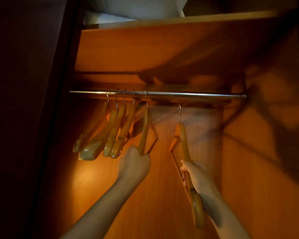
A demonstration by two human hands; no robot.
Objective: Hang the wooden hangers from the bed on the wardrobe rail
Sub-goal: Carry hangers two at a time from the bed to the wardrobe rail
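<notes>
Four wooden hangers (pixel 114 133) hang bunched toward the left end of the wardrobe rail (pixel 188 95), with a fifth hanger (pixel 144 128) just right of them, near the rail's middle. The left hand (pixel 135 163) curls its fingers round that one's lower end. The right hand (pixel 195 173) grips the sixth hanger (pixel 184 140) by one arm, below the rail. Held so far from its top, it could, I judge, twist and miss or knock the rail, and a tug could unseat the fifth. Its long axis runs nearly up and down, hook (pixel 179 112) uppermost, pointing at the rail, just short of it
</notes>
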